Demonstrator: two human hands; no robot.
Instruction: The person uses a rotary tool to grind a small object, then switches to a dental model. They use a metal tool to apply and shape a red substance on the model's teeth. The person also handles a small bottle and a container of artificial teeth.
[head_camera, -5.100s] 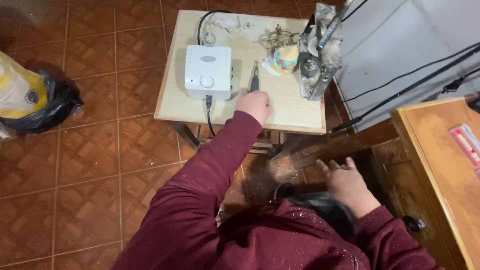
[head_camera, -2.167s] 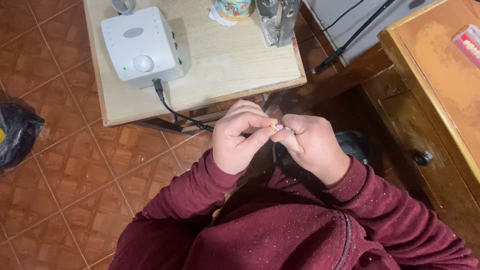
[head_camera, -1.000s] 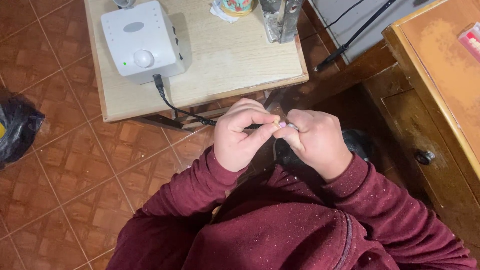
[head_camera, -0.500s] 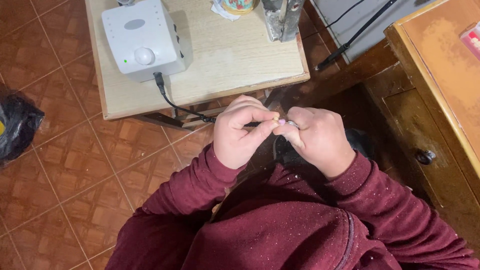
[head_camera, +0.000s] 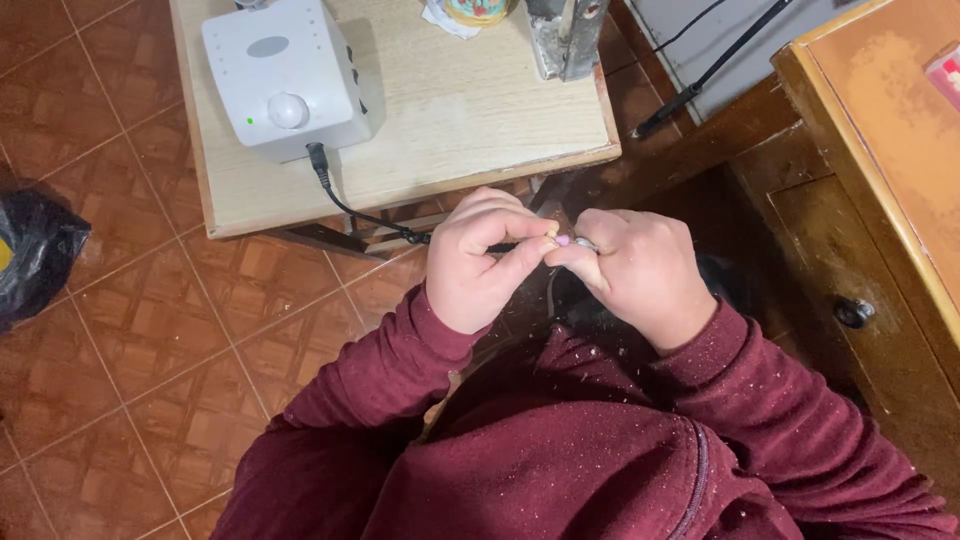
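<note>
My left hand (head_camera: 485, 258) is closed around a slim dark handpiece whose black cable (head_camera: 352, 205) runs up to a white control box (head_camera: 285, 75) on the low table. My right hand (head_camera: 638, 270) is curled, pinching a small pinkish piece (head_camera: 563, 241) between thumb and fingers. The tip of the handpiece meets that piece where both hands touch, above my lap. Most of the handpiece is hidden inside my fist. My maroon sleeves are speckled with fine pale dust.
The light wooden low table (head_camera: 480, 110) also carries a metal stand (head_camera: 566, 35) and a small colourful pot (head_camera: 478, 10) at its far edge. A wooden cabinet (head_camera: 890, 200) stands right. A black bag (head_camera: 35, 250) lies left on the tiled floor.
Five seconds ago my left hand reached to the table for the handpiece. Since then both hands have come together over my lap and stay there, barely shifting.
</note>
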